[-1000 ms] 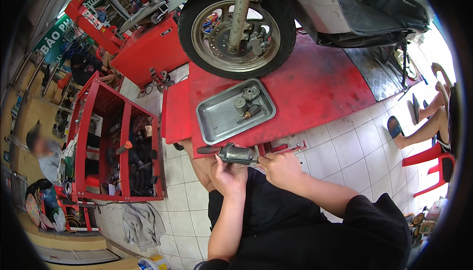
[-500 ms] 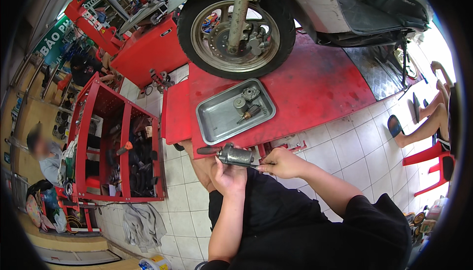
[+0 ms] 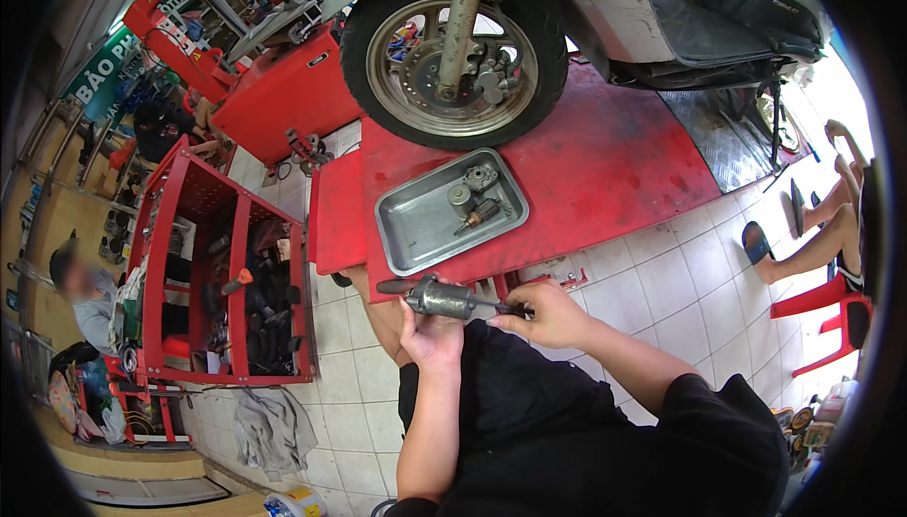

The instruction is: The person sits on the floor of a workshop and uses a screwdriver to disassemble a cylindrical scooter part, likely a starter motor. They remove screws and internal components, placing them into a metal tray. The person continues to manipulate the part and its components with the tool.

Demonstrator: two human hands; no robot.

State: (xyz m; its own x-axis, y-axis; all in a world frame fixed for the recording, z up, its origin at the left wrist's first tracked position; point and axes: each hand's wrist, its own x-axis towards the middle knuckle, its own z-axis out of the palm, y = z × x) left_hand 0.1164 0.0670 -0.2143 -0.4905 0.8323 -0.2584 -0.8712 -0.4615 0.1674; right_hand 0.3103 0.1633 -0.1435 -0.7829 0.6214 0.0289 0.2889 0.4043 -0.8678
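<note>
A grey metal cylindrical motor housing (image 3: 444,300), much like a starter motor, lies across the fingers of my left hand (image 3: 431,336), which supports it from below. A dark, handle-like piece (image 3: 397,286) sticks out at its left end; whether it belongs to the housing I cannot tell. My right hand (image 3: 548,317) is closed on a thin-shafted screwdriver (image 3: 491,305), its dark handle partly hidden by the fingers. The shaft points left and meets the housing's right end. Beyond the hands, a metal tray (image 3: 402,245) holds several motor parts (image 3: 463,201), including a small cylinder.
The tray rests on a red lift platform (image 3: 605,153) below a scooter's front wheel (image 3: 453,73). A red tool cart (image 3: 241,281) stands left, with a grey cloth (image 3: 269,432) on the tiled floor. At right, someone's legs (image 3: 803,243) are beside a red stool (image 3: 822,319).
The screwdriver has moved from along the housing's lower side to its right end, in line with it. My right hand has shifted slightly right and up; my left hand has moved slightly left.
</note>
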